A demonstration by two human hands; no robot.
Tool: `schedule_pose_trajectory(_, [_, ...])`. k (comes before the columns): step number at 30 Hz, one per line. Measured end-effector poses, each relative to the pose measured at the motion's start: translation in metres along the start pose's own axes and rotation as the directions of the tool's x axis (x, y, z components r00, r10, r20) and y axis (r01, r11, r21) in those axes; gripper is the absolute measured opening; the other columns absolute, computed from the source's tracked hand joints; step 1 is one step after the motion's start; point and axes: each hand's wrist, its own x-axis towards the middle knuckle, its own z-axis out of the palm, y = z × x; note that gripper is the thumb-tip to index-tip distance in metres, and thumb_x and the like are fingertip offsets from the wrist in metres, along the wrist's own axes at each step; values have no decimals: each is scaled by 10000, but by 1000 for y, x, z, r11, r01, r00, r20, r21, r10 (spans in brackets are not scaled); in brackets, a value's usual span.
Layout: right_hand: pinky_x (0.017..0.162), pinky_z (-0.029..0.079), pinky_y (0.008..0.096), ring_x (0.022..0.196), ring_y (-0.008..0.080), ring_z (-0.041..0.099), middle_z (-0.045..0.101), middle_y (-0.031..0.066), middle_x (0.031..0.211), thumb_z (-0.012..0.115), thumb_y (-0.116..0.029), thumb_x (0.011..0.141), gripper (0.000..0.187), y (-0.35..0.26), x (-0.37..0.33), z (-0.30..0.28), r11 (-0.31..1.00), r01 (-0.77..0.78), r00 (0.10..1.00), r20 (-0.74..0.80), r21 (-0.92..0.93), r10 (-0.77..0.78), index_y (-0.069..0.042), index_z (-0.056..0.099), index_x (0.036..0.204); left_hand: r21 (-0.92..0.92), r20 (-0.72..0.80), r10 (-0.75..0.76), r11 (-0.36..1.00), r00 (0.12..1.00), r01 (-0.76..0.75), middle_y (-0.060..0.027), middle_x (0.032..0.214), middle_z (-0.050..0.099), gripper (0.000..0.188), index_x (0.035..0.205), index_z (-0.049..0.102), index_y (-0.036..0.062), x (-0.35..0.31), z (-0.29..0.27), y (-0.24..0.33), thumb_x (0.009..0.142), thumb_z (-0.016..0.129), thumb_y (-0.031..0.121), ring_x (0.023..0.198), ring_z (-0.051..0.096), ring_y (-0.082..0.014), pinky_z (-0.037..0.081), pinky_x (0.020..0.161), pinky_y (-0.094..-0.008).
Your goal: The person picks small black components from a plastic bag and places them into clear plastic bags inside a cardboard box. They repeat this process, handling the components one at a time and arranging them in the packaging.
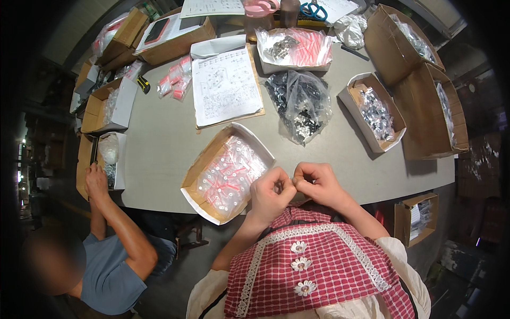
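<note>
My left hand (271, 191) and my right hand (320, 185) meet at the table's near edge, just above the red checked apron (313, 260). Both are closed in a pinch, thumbs against fingers, their tips almost touching. Whatever lies between the fingertips is too small to make out. Just left of my left hand stands an open cardboard box (201, 169), tilted toward me at an angle. Inside it are many small clear bags (234, 170) with red strips and little white round parts.
Beyond my hands lies a clear plastic bag of black and silver parts (303, 109). Printed sheets (226, 87) rest on a clipboard. Parts boxes (372, 114) line the right side. At the left, a co-worker (114, 266) reaches into a box (119, 159). A yellow cutter (143, 84) lies farther back.
</note>
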Motion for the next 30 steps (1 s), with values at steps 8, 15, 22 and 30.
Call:
schedule_pose_trajectory(8, [678, 525, 379, 736, 299, 689, 672, 118, 791, 672, -155, 856, 175, -8, 5, 0, 904, -13, 971, -222, -428, -92, -43, 597, 968, 463, -14, 309, 845, 951, -268, -95, 901, 695, 201, 973, 656, 36, 5, 0, 4, 792, 729, 78, 835, 679, -285, 538, 741, -391])
schedule_pose_trajectory(15, [705, 522, 325, 736, 181, 671, 685, 56, 788, 699, -134, 862, 351, 0, 6, -5, 986, -162, 974, -167, -29, 155, -59, 551, 1171, 511, 125, 484, 717, 866, -474, -179, 1204, 658, 446, 1220, 638, -10, 13, 5, -8, 791, 726, 74, 1145, 630, -365, 504, 970, -434])
schedule_pose_trajectory(22, [686, 517, 321, 720, 152, 654, 668, 44, 767, 724, -154, 868, 364, 8, 11, -14, 971, -237, 967, -97, -17, 234, -54, 567, 1180, 536, 197, 503, 663, 841, -522, -173, 1190, 682, 441, 1228, 641, -17, 12, 11, -19, 817, 725, 120, 1117, 660, -345, 530, 921, -421])
schedule_pose_trajectory(30, [741, 544, 403, 832, 296, 696, 702, 137, 913, 720, -166, 859, 329, 24, 45, -43, 908, -184, 982, -38, -377, 183, -39, 644, 1153, 480, 242, 327, 778, 914, -405, -122, 1008, 735, 257, 1087, 708, 40, 13, 2, -32, 870, 753, 172, 866, 719, -270, 568, 718, -355])
